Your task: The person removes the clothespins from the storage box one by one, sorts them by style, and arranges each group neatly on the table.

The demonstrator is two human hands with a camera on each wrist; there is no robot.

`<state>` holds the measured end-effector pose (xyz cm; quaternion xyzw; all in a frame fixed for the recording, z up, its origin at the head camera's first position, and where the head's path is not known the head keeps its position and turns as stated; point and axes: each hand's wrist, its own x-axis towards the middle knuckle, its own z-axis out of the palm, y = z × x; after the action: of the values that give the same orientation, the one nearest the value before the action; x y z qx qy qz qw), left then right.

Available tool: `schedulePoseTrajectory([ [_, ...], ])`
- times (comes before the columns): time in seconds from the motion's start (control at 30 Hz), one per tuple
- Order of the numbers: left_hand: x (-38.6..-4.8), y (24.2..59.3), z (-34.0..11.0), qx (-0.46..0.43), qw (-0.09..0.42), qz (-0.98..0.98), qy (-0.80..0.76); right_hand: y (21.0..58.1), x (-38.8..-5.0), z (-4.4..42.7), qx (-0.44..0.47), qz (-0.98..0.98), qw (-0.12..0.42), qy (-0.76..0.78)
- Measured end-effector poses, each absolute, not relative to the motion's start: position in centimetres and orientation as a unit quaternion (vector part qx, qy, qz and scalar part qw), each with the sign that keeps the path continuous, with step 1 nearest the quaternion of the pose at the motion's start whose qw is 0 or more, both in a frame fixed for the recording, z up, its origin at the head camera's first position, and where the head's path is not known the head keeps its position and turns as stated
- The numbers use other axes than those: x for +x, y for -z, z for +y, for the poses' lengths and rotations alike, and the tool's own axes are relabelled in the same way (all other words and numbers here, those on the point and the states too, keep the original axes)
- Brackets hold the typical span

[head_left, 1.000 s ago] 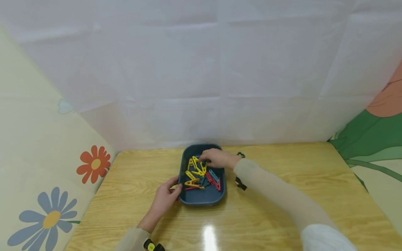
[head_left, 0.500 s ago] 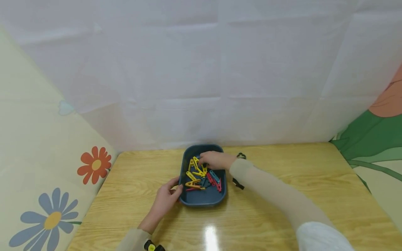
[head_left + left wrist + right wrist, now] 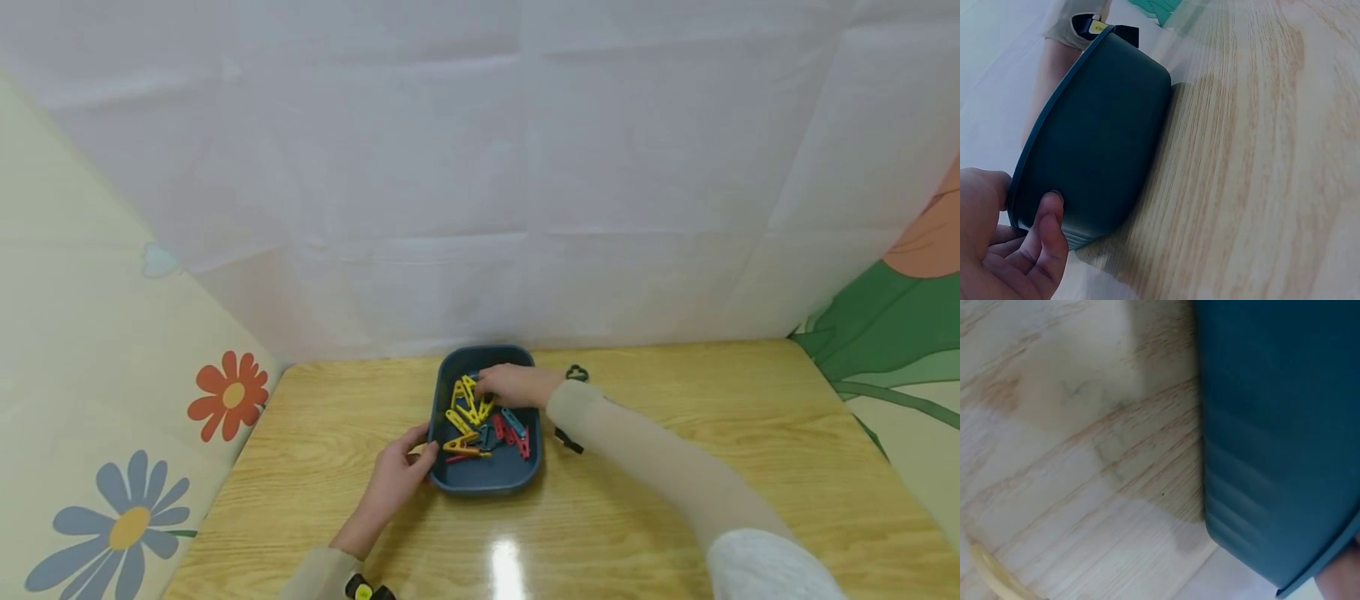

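A dark blue bin (image 3: 483, 482) holds several clothespins: yellow ones (image 3: 458, 422), an orange one (image 3: 459, 446), red ones (image 3: 523, 443) and teal ones (image 3: 514, 423). My left hand (image 3: 399, 471) grips the bin's left wall near its front. In the left wrist view, that hand (image 3: 1016, 250) has its thumb at the rim and fingertips against the outer wall (image 3: 1104, 131). My right hand (image 3: 513, 385) reaches over the right rim with fingers bent down at the yellow pins; its fingertips are hidden. The right wrist view shows the bin's outside (image 3: 1279, 425) and a sliver of that hand (image 3: 1341, 575).
The bin stands on a wooden table (image 3: 675, 375) near its back edge, against a white sheet (image 3: 525, 167). Flower-patterned panels (image 3: 97, 375) flank both sides. A small dark clover-shaped piece (image 3: 577, 372) shows beyond my right wrist. A pale yellow curved piece (image 3: 997, 575) is in the right wrist view.
My right hand has shifted slightly toward me within the bin. The yellow pins beside its fingers and the orange pin have changed position a little. My left hand keeps its grip.
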<state>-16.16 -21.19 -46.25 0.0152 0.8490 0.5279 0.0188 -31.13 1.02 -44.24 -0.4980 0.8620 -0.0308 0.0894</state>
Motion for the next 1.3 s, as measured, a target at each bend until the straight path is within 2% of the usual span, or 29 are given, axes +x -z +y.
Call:
schedulePoseTrajectory([
  [0.3,-16.14,46.55,-21.16,0.015,0.015,0.843,-0.537,44.57,-31.05,1.00,-0.496,0.865,0.078,0.024],
  [1.3,-16.32,46.63,-21.21,0.015,0.009,0.848,-0.529,44.08,-30.97,1.34,-0.480,0.871,0.089,0.046],
])
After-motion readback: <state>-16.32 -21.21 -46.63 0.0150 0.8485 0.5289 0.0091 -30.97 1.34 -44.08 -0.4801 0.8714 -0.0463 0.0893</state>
